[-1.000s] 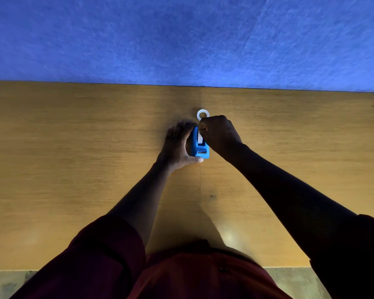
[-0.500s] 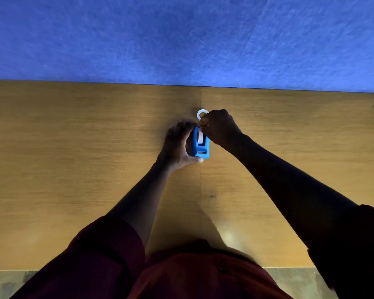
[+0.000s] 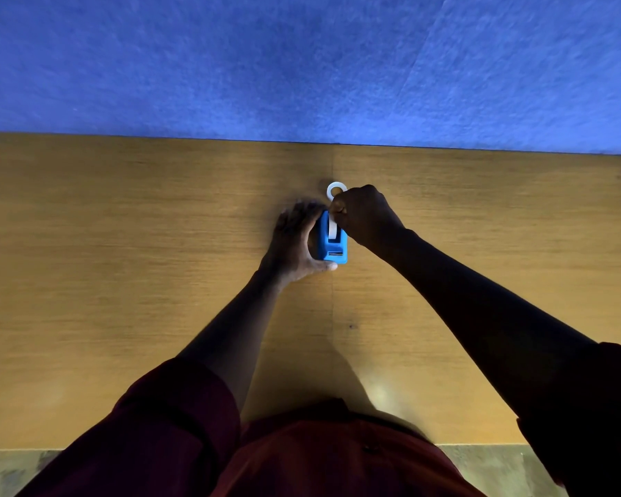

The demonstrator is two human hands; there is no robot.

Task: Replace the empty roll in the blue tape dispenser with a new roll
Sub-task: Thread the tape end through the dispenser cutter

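The blue tape dispenser (image 3: 332,243) stands on the wooden table (image 3: 122,263), its cutter end toward me. My left hand (image 3: 296,242) wraps around its left side and holds it steady. A white tape roll (image 3: 332,228) sits in the dispenser's slot, seen edge-on. My right hand (image 3: 364,213) is closed over the far top of the dispenser, its fingertips pinched at the top of that roll. Just beyond the dispenser a small white ring (image 3: 336,190) lies flat on the table, partly hidden by my right hand.
A blue felt wall (image 3: 302,66) rises along the table's far edge. The table's near edge lies close to my body, with grey floor (image 3: 15,471) below it. A seam (image 3: 332,306) runs down the table's middle.
My right hand has shifted slightly away from me, toward the far top of the dispenser, uncovering more of the white roll in the slot. My left hand and the dispenser stayed put.
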